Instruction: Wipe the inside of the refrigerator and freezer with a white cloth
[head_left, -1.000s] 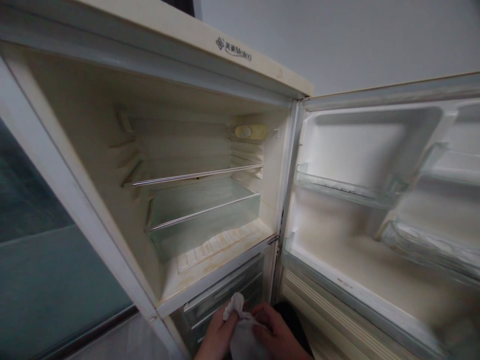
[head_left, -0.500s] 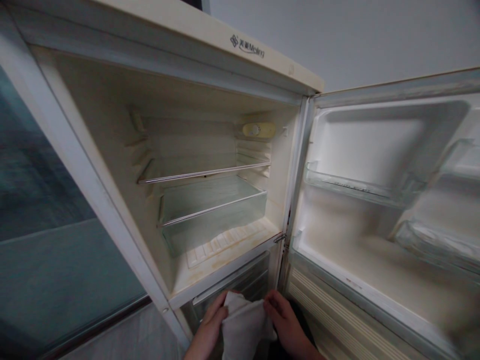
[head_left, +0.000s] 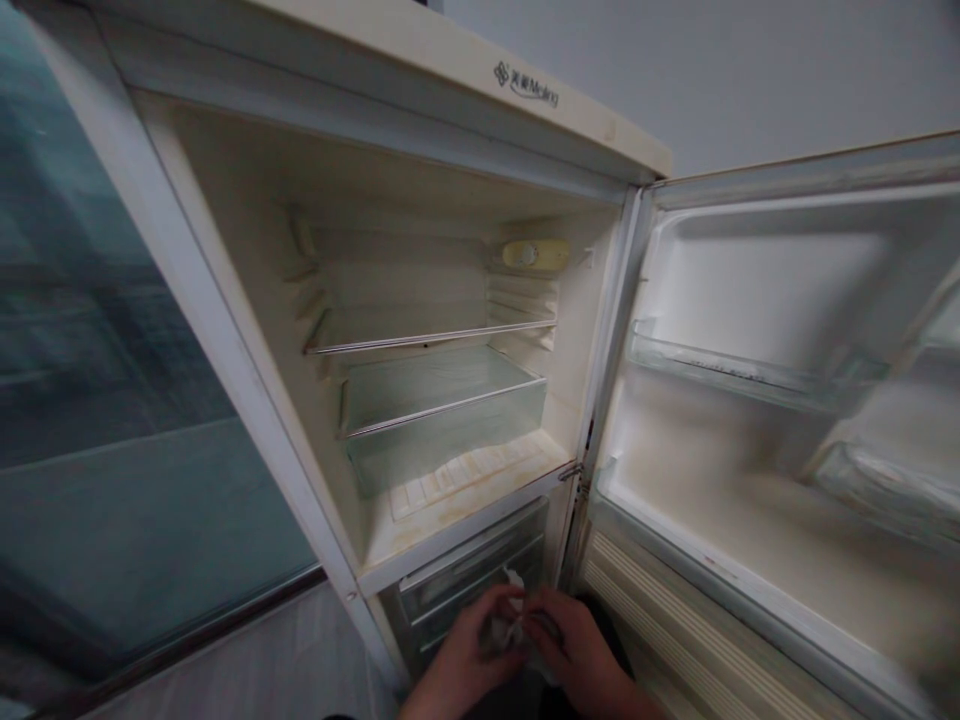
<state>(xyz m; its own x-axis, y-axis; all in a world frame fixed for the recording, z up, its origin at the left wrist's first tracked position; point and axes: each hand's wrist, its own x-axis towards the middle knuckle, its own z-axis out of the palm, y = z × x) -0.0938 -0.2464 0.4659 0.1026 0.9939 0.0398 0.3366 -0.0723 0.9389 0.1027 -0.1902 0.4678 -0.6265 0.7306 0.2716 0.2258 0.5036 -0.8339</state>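
Note:
Low in the head view, in front of the open refrigerator (head_left: 390, 553), both my hands come together around a crumpled white cloth (head_left: 514, 579). My left hand (head_left: 474, 645) is closed on it from the left. From the right, my right hand (head_left: 571, 640) grips the same cloth, fingers bent. Most of the cloth is hidden between the fingers; a small tip sticks up above them. Inside the refrigerator are a glass shelf (head_left: 431, 338) and a clear drawer (head_left: 457, 440), over a ribbed floor with yellowish stains.
The refrigerator door (head_left: 712, 440) stands swung out to the right, with clear door racks (head_left: 735, 372) on its inner side. Below the main compartment are freezer drawers (head_left: 457, 585). A glass panel (head_left: 150, 520) rises at the left above a grey floor (head_left: 300, 650).
My hands have moved together and bunched up the cloth, which was spread between them before. The view has shifted a little to the left.

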